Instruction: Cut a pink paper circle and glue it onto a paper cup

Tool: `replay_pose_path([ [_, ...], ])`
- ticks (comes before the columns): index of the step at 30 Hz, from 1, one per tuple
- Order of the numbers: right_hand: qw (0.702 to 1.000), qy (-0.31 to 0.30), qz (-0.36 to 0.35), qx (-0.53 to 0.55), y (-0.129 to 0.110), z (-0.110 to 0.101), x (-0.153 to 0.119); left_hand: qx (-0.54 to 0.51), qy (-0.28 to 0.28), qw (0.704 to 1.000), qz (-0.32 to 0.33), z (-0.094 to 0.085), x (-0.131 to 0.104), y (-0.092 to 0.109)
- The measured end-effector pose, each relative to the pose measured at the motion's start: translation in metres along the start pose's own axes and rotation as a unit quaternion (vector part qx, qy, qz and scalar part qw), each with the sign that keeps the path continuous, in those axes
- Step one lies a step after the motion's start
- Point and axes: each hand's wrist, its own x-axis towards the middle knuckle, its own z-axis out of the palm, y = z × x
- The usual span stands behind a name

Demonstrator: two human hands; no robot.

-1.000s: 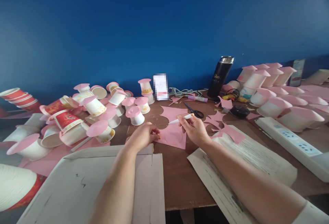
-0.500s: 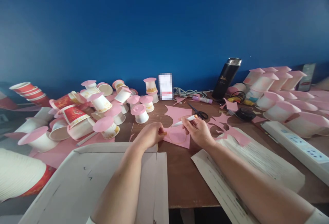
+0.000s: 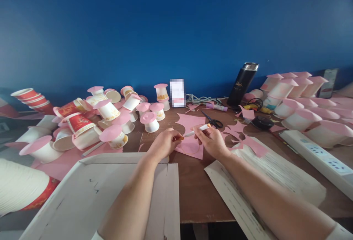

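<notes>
A white marker with an orange end is gripped in the fingers of my right hand, its tip pointing left. My left hand pinches a small orange marker cap, which sits right at the marker's tip; whether the tip is inside it I cannot tell. Beneath both hands lies a pink paper sheet with a curved cut edge and a round outline drawn on its lower part. Black scissors rest just behind my right hand.
Paper cups with pink discs crowd the left, more cups the right. A white box stands at front left. A black flask, a glue stick, a power strip and pink scraps lie around.
My left hand has moved right and slightly up with the orange cap, bringing it to the marker's tip. My right hand has shifted slightly left with the marker.
</notes>
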Motion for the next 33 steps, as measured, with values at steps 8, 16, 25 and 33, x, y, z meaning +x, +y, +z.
replay_pose_path([
  [8, 1.0, 0.002, 0.003, 0.023, -0.0004, 0.0008, 0.0005, -0.002, 0.001, 1.0, -0.017, 0.0006, 0.0004, -0.0034],
  [16, 1.0, -0.02, 0.016, 0.014, -0.0014, 0.0014, -0.0009, -0.032, 0.01, 0.999, -0.004, 0.0027, 0.001, 0.0001],
  [25, 0.999, -0.038, 0.023, 0.03, -0.0009, 0.0003, -0.0002, -0.052, 0.04, 0.998, 0.009, 0.0075, 0.0029, -0.0021],
  [33, 0.997, -0.036, 0.048, 0.048, 0.0023, 0.0012, 0.0012, -0.053, 0.052, 0.997, 0.021, 0.0088, 0.0022, -0.0026],
])
